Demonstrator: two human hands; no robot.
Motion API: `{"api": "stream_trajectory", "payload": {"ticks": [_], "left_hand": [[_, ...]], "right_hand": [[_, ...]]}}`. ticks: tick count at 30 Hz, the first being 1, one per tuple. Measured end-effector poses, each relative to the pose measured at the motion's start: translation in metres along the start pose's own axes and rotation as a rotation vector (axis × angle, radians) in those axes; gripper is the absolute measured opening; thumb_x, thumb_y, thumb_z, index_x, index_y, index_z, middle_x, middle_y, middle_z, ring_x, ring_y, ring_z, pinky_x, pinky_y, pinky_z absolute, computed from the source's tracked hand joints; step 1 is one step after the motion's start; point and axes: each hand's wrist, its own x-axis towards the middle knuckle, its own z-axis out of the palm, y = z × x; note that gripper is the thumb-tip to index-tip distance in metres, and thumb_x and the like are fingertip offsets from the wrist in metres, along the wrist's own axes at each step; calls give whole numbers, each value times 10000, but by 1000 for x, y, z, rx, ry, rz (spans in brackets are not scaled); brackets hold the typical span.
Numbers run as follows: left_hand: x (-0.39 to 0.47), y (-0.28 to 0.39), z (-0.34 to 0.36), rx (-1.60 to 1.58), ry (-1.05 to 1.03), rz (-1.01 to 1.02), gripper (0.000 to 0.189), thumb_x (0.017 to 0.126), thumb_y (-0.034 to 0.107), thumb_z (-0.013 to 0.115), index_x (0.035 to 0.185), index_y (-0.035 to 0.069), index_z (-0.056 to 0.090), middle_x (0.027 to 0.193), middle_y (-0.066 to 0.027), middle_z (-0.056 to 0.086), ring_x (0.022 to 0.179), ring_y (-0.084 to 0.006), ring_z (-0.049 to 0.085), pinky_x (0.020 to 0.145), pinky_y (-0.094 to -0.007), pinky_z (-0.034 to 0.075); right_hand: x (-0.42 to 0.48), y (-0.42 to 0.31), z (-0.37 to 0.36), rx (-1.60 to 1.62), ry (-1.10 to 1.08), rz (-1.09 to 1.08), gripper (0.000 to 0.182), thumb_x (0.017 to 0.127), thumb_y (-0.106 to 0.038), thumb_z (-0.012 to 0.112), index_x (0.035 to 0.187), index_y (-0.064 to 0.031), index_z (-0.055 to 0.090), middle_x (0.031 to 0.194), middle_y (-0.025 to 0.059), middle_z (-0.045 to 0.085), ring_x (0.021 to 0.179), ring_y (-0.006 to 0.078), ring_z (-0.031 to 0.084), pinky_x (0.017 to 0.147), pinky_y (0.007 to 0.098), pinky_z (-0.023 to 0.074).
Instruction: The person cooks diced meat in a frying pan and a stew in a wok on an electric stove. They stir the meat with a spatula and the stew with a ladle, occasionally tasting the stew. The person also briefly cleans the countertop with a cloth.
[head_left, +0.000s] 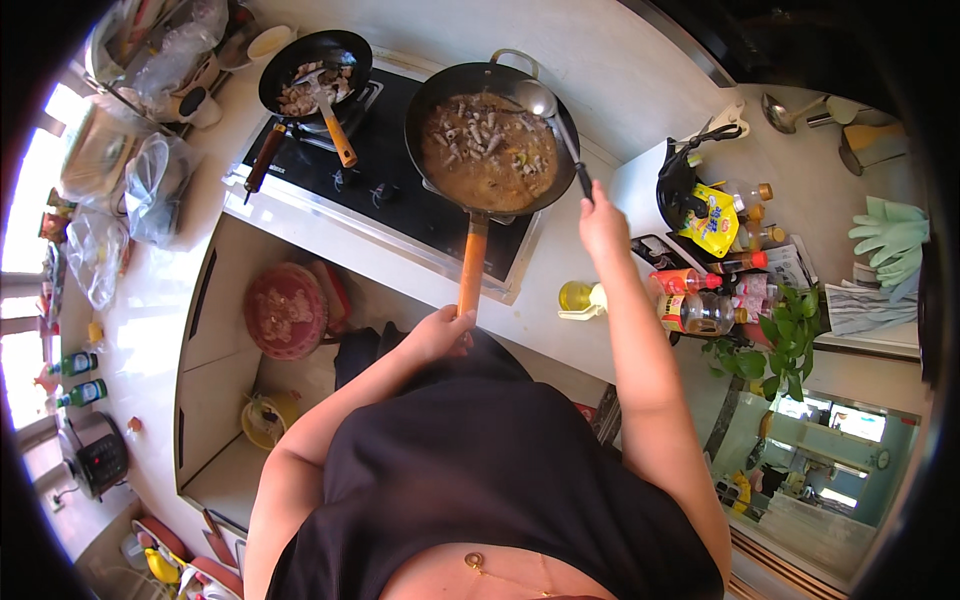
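Observation:
A large dark wok (491, 70) rests on the right burner of the black gas hob (397, 127). Brown broth (487, 180) fills much of it, with a heap of spiral snail shells (480, 135) standing out of the liquid. My left hand (442, 330) grips the end of the wok's wooden handle (472, 262). In my right hand (604, 225) is the black handle of a metal ladle (535, 99). The ladle's bowl is over the wok's upper right side, its rounded back facing up. Whether it touches the broth I cannot tell.
On the left burner, a smaller wok (281, 60) holds pieces of meat and a spatula (335, 127). Bottles (697, 313), an oil jug (576, 296) and a yellow pouch (711, 220) crowd the right counter. A red basin (285, 311) sits below at left.

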Motion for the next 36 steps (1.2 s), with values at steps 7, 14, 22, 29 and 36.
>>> {"api": "stream_trajectory", "payload": {"ticks": [7,14,22,29,36], "left_hand": [[-6,3,-3,72,-3,5,363,964,383,481,1042,32,532,781,-35,595,637,-98,560,640,-225,492],[4,-2,-6,44,-8,7,365,960,374,492,1038,20,532,784,-41,599,669,-102,566,662,-231,500],[4,0,-6,18,-41,1,351,960,363,496,1016,18,528,783,-47,597,681,-105,572,664,-235,503],[7,-5,-8,10,-47,-1,355,953,374,505,1014,25,533,781,-39,601,674,-101,573,658,-226,497],[3,-1,-8,19,-54,8,354,953,368,506,1030,24,536,788,-42,607,673,-100,572,662,-223,493]], "right_hand": [[-33,-10,60,276,-104,7,494,928,-279,467,1381,-96,392,1027,217,642,940,341,624,821,415,488],[-52,-27,8,1138,-718,460,471,948,-270,476,1390,-135,385,659,-7,433,451,53,304,375,221,232],[-104,-25,-25,144,-110,-237,459,909,-202,521,1350,-117,421,708,145,598,578,313,586,555,413,458],[-151,-40,-65,-26,-71,-378,509,874,-158,548,1356,-79,404,698,188,606,621,358,613,582,448,489],[-143,-55,-21,-21,-227,-301,505,882,-150,530,1358,-53,393,675,213,604,628,385,609,603,471,486]]}}
